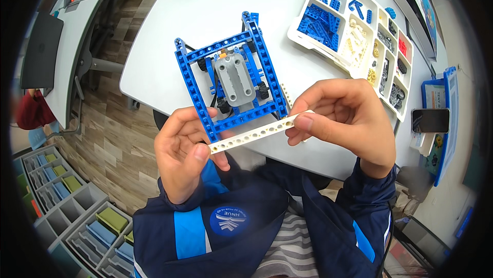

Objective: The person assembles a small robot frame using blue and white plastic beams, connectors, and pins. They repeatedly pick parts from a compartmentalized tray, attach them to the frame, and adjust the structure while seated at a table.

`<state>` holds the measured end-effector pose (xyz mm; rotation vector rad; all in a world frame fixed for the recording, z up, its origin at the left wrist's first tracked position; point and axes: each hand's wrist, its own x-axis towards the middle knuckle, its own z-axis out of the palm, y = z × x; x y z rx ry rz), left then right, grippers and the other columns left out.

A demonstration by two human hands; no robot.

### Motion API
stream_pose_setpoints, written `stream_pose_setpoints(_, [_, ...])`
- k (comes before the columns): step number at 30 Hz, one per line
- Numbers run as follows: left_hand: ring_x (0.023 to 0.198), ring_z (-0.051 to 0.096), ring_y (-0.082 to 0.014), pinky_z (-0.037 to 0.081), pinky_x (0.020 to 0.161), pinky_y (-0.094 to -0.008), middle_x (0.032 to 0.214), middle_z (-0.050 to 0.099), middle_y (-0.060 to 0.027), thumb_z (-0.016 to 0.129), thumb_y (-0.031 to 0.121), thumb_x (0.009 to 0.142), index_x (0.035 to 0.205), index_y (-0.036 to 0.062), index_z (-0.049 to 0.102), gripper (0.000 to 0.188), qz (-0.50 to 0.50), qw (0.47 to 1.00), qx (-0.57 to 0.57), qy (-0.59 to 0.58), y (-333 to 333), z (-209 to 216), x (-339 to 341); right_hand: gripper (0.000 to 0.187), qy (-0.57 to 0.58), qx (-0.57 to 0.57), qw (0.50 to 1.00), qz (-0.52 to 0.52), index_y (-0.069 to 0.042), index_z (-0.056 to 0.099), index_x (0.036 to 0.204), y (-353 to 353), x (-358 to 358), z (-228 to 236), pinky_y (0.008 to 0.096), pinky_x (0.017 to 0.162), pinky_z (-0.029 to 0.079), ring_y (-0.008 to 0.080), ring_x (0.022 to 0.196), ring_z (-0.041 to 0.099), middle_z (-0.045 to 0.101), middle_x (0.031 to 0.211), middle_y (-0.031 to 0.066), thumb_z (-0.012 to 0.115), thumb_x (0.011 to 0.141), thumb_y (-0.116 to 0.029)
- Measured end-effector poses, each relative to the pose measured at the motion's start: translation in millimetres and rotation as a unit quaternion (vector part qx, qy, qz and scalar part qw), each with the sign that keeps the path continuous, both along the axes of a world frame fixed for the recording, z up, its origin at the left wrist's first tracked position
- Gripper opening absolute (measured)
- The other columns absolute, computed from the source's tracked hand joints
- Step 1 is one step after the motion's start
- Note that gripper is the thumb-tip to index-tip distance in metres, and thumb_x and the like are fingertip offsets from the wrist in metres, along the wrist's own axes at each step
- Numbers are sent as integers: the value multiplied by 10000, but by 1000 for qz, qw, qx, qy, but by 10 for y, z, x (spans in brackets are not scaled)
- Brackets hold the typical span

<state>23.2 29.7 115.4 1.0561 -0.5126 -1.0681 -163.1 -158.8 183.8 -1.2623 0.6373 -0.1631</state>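
A white building-kit beam with a row of holes spans both my hands in front of me. My left hand pinches its left end with the thumb, close to the lower left corner of a blue beam frame. At the other end, my right hand grips the beam between thumb and fingers. The blue frame is a rectangle of studded beams around a grey motor block with small black wheels beside it. Its near blue beam runs just behind the white one. Whether the two are joined I cannot tell.
A white sorting tray with blue, cream, yellow, red and grey parts sits at the table's right. Beyond it lies a box. A phone is at the far right. Storage bins stand at the lower left.
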Motion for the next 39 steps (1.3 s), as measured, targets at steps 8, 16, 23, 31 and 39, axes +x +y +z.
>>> stream_pose_setpoints(8, [771,716,-235,611,554,-317,1123,663,-247,747,222,871,1285,-111,488,590,7,1000,5,-1,-10,7,-2,130,22,59,998,13,70,645,974,-41,17,-48,295,723,605,196,773,727,715,847,132,663,934,-53])
stream_pose_setpoints(16, [724,708,-229,608,555,-323,1114,666,-250,729,196,874,1282,-117,485,569,4,1000,-3,2,-9,-7,6,240,12,5,997,73,45,684,1035,-139,44,-248,262,631,536,142,803,669,670,1009,88,690,929,-171])
stream_pose_setpoints(23, [814,722,-249,616,557,-327,1154,652,-247,726,191,873,1278,-121,483,566,10,1000,0,-6,4,-22,-5,235,-22,14,996,90,73,688,1045,-157,2,-279,264,665,525,164,829,682,662,1043,107,671,939,-136])
stream_pose_setpoints(31, [843,724,-250,616,552,-326,1112,664,-242,733,217,871,1264,-126,487,577,27,1000,3,-5,-5,-9,-19,190,1,-19,999,42,73,690,998,-83,42,-135,279,744,569,188,872,687,652,1075,148,691,885,-79])
stream_pose_setpoints(39, [794,721,-230,615,552,-297,1004,686,-247,746,268,863,1260,-128,489,617,11,1000,11,-21,-30,16,-14,103,-9,-43,999,3,44,700,889,-55,44,-93,257,773,565,178,873,702,628,1086,141,721,816,-25])
